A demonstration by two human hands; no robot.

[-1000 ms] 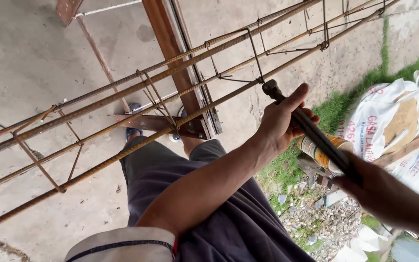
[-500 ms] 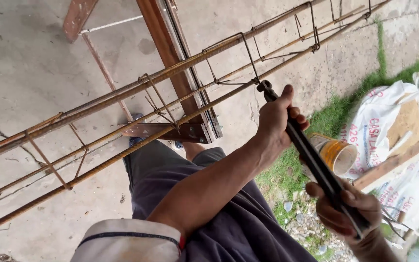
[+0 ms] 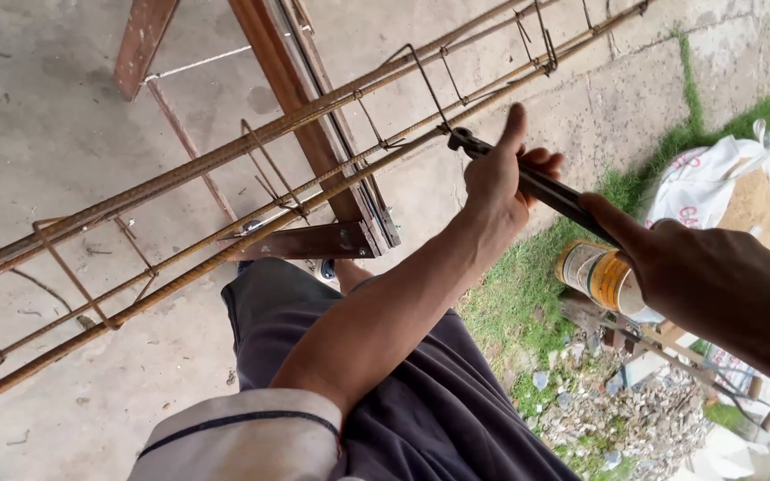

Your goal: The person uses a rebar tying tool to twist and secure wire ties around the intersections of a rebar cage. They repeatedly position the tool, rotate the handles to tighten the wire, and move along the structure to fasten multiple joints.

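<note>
A long rusty rebar cage with square wire stirrups runs diagonally across the head view. Dark pincers have their jaws at a tie on the near bar, beside a stirrup. My left hand is wrapped around the tool just behind the jaws, thumb raised. My right hand is closed over the far end of the handles. Below are my grey shorts and a white sleeve.
A rusty steel trestle carries the cage over a cracked concrete floor. To the right are grass, a tin can, white sacks, a plank and stone rubble.
My right hand has swung up from low right, lifting the handle end so the pincers lie flatter. The jaws stay at the same tie. The view has shifted slightly.
</note>
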